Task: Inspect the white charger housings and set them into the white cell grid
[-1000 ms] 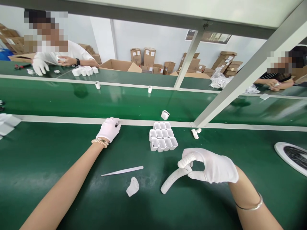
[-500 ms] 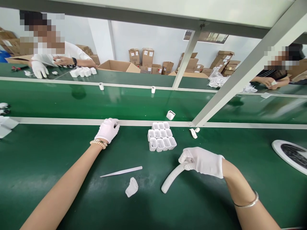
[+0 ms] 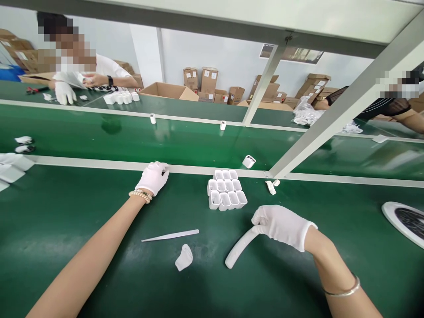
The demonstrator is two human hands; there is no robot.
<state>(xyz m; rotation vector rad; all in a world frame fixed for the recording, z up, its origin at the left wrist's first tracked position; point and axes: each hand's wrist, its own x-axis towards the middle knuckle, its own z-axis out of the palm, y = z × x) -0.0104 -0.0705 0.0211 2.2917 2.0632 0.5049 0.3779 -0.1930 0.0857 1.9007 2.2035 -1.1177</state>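
Observation:
My right hand (image 3: 280, 225), in a white glove, pinches the upper end of a curved white putty-like roll (image 3: 241, 247). The roll's lower end rests on or just above the green table. My left hand (image 3: 153, 178), gloved too, rests at the rail by the conveyor with its fingers loosely curled. A gap shows between thumb and forefinger, with nothing visible in it. Between the hands stand several open white housings (image 3: 227, 190) in rows. White tweezers (image 3: 170, 235) lie nearer me, beside a small lump of white material (image 3: 184, 257).
Small white scraps (image 3: 270, 187) lie right of the housings. Behind the rail (image 3: 86, 163) runs a green conveyor (image 3: 185, 145) carrying a white housing (image 3: 248, 161) and others. White boxes (image 3: 15, 167) stand left, a white-rimmed fan (image 3: 406, 221) right. A slanted post (image 3: 327, 119) rises ahead; people sit opposite.
The white pieces on the conveyor have drifted right. The view has shifted slightly. My hands stay nearly where they were. The person at far right has stretched out an arm.

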